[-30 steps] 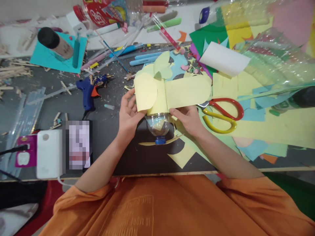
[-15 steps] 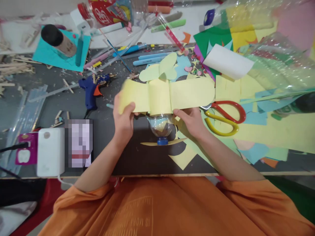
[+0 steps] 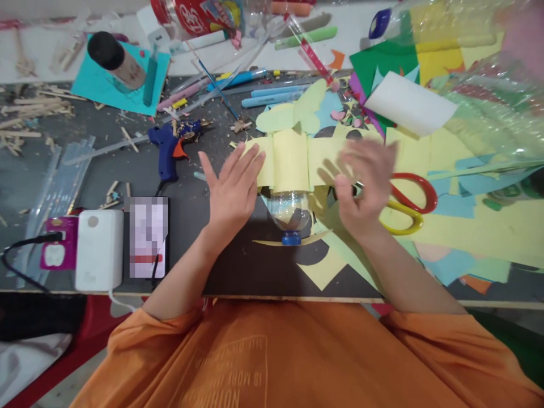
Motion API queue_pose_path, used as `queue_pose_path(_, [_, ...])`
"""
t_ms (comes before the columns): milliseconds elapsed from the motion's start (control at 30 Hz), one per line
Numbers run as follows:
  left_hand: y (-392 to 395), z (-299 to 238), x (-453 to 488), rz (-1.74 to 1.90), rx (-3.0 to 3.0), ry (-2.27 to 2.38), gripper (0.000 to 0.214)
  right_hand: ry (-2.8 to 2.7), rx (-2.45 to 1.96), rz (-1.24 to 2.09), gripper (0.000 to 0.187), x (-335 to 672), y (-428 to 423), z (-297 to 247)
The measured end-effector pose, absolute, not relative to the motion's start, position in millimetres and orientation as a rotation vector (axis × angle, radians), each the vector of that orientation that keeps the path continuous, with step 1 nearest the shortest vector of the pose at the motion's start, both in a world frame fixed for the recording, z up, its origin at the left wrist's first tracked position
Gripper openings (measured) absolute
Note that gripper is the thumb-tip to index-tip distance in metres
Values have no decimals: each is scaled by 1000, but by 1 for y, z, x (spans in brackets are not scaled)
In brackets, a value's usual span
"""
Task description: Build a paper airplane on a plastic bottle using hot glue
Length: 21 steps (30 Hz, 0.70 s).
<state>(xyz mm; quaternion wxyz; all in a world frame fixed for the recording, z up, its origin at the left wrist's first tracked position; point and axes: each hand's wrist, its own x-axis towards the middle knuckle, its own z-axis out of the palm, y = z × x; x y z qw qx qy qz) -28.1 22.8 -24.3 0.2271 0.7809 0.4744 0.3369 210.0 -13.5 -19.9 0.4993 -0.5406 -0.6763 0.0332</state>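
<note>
Lying cap-toward-the-person, the bottle (image 3: 289, 212) carries its yellow paper band (image 3: 291, 161) crosswise.

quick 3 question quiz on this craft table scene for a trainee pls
1. True or false: the left hand lies flat with open fingers on the left end of the yellow paper strip.
2. What colour is the cap of the plastic bottle under the strip: A red, B blue, C green?
3. Which tool lies just right of the right hand, partly under it?

Key
1. True.
2. B, blue; the cap points toward the person.
3. The scissors, with one red and one yellow handle. The blue glue gun lies on the other side, left of the left hand.
</note>
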Motion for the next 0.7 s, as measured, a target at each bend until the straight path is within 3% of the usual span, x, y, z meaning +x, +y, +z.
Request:
queue_pose_path(167, [19, -23, -22, 842, 2234, 1243, 43, -1625, -1389, 472, 39, 196, -17, -25])
queue_pose_path(700, [22, -26, -25, 937, 2162, 1325, 38, -1851, -1255, 567, 45, 196, -17, -26])
